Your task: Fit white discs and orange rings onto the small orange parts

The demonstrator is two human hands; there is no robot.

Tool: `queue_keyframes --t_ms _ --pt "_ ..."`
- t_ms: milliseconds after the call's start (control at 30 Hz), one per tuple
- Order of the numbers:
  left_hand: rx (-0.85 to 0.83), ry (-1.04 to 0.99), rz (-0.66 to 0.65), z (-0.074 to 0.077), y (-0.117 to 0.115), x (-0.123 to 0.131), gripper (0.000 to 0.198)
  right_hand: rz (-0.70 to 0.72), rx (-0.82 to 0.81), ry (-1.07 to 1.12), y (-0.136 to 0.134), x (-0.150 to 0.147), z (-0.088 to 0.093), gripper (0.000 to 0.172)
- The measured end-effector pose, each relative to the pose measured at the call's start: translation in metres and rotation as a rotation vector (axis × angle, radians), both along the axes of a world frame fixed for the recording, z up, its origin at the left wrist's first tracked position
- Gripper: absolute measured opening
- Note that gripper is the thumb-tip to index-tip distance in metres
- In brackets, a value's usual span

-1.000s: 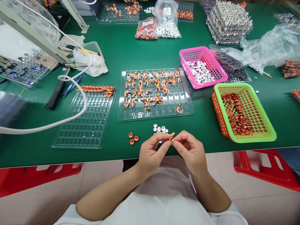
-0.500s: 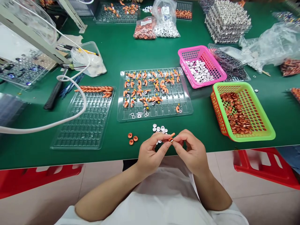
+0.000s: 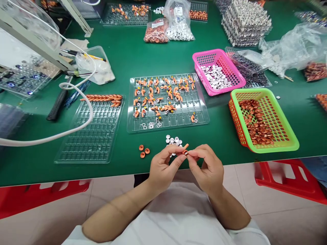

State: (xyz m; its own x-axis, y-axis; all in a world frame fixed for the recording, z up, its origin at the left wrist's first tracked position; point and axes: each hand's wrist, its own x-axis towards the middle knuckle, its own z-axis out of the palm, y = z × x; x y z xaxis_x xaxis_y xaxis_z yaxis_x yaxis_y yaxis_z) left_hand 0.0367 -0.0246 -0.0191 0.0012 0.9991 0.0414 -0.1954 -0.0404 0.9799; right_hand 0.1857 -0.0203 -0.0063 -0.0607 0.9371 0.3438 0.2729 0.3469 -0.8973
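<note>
My left hand (image 3: 163,166) pinches a small orange curved plastic part (image 3: 186,147) between thumb and fingers, above the table's front edge. From the other side my right hand (image 3: 207,167) meets it, its thumb and fingers closed at the part's dark, ring-like end; fingertips hide much of it. White round discs (image 3: 172,139) lie just beyond my hands, some covered by the left fingers. Left of them rest several orange rings (image 3: 142,154). Farther out, a clear tray (image 3: 167,127) carries many orange curved parts (image 3: 176,91) with yellow bits, plus thin white rings (image 3: 151,125).
A pink basket (image 3: 235,72) holds white discs; a green basket (image 3: 286,122), nested in a red one, holds orange rings. A ribbed tray (image 3: 87,143) lies left, crossed by a white cable (image 3: 63,134) near a black-handled hammer (image 3: 57,105). Bags (image 3: 156,32) and stacked trays (image 3: 246,25) stand behind.
The right fingers have shifted slightly on the small orange part, and its dark end is turned a little more into view. The left hand keeps its pinch. The whole view has drifted slightly.
</note>
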Motion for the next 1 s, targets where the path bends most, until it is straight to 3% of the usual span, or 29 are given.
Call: queue_keyframes --t_ms 533,1000 --pt "0.092 0.026 -0.027 -0.002 0.001 -0.005 0.028 0.156 -0.044 0.075 0.006 0.01 -0.001 0.023" --pt "0.014 -0.024 -0.056 0.002 0.0 -0.003 0.022 0.178 -0.246 0.282 0.003 0.004 -0.007 0.009"
